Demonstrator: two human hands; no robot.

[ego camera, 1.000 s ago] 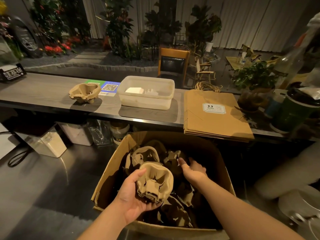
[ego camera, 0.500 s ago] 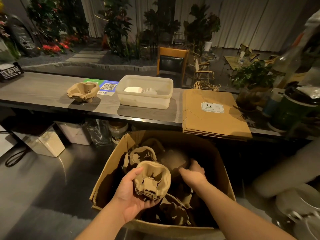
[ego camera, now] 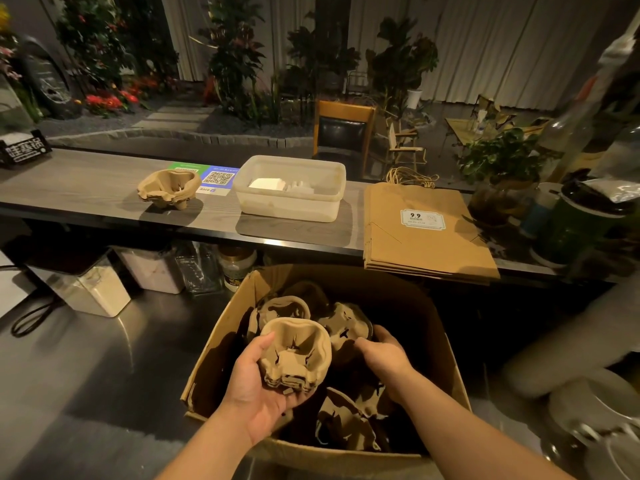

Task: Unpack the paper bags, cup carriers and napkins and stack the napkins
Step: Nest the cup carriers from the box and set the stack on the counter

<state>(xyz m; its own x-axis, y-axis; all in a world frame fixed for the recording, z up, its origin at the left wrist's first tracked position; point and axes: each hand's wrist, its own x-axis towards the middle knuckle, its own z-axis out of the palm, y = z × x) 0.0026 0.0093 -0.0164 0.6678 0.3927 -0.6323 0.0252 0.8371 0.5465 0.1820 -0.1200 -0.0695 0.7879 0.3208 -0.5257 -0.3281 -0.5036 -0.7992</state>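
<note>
Left hand (ego camera: pixel 258 386) cups a nested stack of cup carriers (ego camera: pixel 294 355) above the cardboard box (ego camera: pixel 214 344); right hand (ego camera: pixel 384 355), just beside it, grips another carrier (ego camera: pixel 341 325) inside, toward the box's far side and nearer the right hand

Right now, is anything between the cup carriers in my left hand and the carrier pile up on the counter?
Nothing visible blocks it. The left hand holds the cup carriers above the cardboard box, and the carrier pile has bare counter around it.
</note>
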